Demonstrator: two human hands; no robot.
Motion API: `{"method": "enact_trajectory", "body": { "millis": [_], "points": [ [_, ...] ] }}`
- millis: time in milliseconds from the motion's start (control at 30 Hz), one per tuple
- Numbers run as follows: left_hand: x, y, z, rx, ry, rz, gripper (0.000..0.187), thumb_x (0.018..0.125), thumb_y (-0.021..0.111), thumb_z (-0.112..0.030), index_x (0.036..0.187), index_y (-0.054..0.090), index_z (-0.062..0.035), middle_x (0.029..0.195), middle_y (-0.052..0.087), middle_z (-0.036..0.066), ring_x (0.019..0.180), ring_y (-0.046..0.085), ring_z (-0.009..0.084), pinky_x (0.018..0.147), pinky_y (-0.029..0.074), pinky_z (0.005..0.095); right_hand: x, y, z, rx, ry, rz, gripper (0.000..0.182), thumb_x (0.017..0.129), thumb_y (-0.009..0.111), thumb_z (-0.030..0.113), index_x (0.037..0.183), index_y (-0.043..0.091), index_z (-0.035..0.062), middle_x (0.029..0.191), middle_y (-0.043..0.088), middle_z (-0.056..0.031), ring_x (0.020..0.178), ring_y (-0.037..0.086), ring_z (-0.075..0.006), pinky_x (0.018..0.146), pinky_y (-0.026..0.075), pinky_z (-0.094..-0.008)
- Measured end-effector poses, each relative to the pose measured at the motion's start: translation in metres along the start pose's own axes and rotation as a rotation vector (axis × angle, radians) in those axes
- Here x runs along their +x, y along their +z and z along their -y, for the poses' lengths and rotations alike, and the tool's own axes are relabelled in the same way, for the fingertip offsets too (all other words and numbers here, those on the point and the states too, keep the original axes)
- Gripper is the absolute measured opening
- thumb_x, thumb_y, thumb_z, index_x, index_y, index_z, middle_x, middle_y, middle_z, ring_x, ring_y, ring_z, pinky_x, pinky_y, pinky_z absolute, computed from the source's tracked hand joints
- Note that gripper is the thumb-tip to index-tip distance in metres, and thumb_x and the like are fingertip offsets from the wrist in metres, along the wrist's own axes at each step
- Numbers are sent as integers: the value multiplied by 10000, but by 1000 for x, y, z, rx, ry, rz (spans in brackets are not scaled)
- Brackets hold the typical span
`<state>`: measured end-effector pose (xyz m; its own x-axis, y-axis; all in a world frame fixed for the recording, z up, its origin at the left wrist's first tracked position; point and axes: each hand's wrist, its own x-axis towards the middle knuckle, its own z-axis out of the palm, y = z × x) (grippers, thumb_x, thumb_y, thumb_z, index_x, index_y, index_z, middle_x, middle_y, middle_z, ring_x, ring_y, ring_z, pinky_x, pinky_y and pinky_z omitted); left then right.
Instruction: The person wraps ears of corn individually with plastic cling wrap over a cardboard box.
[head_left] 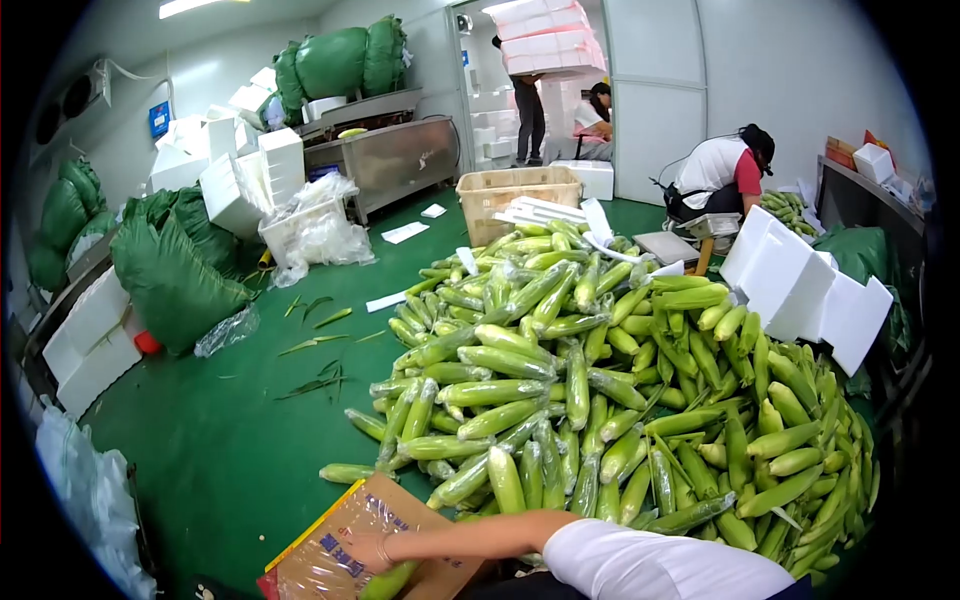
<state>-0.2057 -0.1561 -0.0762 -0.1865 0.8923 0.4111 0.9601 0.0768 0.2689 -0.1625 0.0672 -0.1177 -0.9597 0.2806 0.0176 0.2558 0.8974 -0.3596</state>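
Nearest you, your right hand (368, 552) is at the printed packet (320, 545), its fingers too unclear to tell wide or narrow, beside one corn ear (390, 580), with the corn heap (590, 400) farther out on the green floor (220, 430) and the tan crate (480, 212) beyond.

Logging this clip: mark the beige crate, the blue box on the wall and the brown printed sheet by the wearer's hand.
Beige crate (485, 207): head view, outer side wall.
Blue box (159, 120): head view, front face.
Brown printed sheet (398, 502): head view, upper part.
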Motion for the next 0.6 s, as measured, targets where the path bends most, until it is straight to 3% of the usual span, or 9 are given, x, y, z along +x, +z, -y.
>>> {"method": "enact_trajectory", "body": {
  "millis": [33, 67, 133, 267, 300, 333, 400, 433, 600],
  "points": [
    [1, 12, 10, 49, -50, 31, 669, 766, 770, -277, 1277, 495, 56, 1093, 565, 286, 996, 519, 464, 880, 404, 524, 14, 0, 1, 228, -113, 307, 421, 966, 435, 351, 1086, 643, 5, 1042, 649, -189, 992, 598, -314, 913, 448, -407],
    [3, 23, 22, 49, -55, 31, 669, 766, 770, -277, 1277, 495, 56, 1093, 565, 286, 996, 519, 464, 880, 404, 524, 16, -3, 3, 228, -116, 311, 421, 966, 435, 351, 1086, 643, 5, 1042, 649, -189, 992, 598, -314, 913, 448, -407],
    [4, 38, 39, -66, -40, 141, 698, 759, 782, -294, 1284, 489, 59, 1070, 577, 278, 957, 546, 447, 837, 441, 488, 13, -5, 11, 679, -149, 526, 477, 1004, 369, 362, 1059, 657, -14, 1006, 672, -213, 956, 622, -327, 901, 455, -410],
    [14, 10, 12, -271, -149, 333, 557, 777, 773, -300, 1162, 566, 45, 1032, 596, 273, 906, 569, 438, 760, 473, 466, 5, 23, 10, 420, -321, 634, 499, 1013, 345, 360, 1072, 652, -29, 1070, 661, -236, 983, 606, -363, 910, 448, -422],
    [8, 19, 21, -121, -107, 417, 516, 771, 781, -297, 1114, 587, 36, 974, 623, 260, 878, 594, 424, 741, 487, 457, -6, 14, 15, 362, -537, 625, 470, 992, 373, 353, 1141, 622, -17, 1109, 640, -241, 1026, 587, -380, 930, 436, -426],
    [-4, 24, 28, -151, -113, 440, 512, 764, 785, -294, 1103, 589, 35, 970, 619, 256, 876, 592, 420, 741, 485, 455, -21, 8, 19, 367, -536, 620, 470, 992, 373, 353, 1141, 622, -17, 1109, 640, -241, 1026, 587, -380, 930, 436, -426],
    [-4, 12, 11, -218, -137, 452, 502, 749, 792, -288, 1081, 593, 32, 962, 612, 249, 873, 588, 412, 741, 481, 451, -45, 2, 25, 269, -489, 390, 453, 956, 436, 350, 1218, 578, 8, 1155, 611, -223, 1094, 555, -366, 955, 412, -438],
    [-6, 9, 7, -239, -151, 467, 497, 742, 795, -285, 1070, 595, 31, 958, 609, 245, 872, 586, 408, 741, 479, 449, -39, 49, 14, 205, -501, 275, 504, 917, 508, 366, 1298, 509, 35, 1240, 552, -181, 1185, 497, -327, 994, 371, -451],
    [-20, 0, -12, -356, -296, 550, 474, 707, 813, -269, 1015, 605, 24, 937, 592, 227, 865, 575, 387, 742, 468, 440, -82, 39, 29, 237, -297, 166, 652, 852, 603, 358, 1380, 412, 28, 1366, 441, -164, 1269, 414, -307, 1049, 316, -466]
  ]
}}
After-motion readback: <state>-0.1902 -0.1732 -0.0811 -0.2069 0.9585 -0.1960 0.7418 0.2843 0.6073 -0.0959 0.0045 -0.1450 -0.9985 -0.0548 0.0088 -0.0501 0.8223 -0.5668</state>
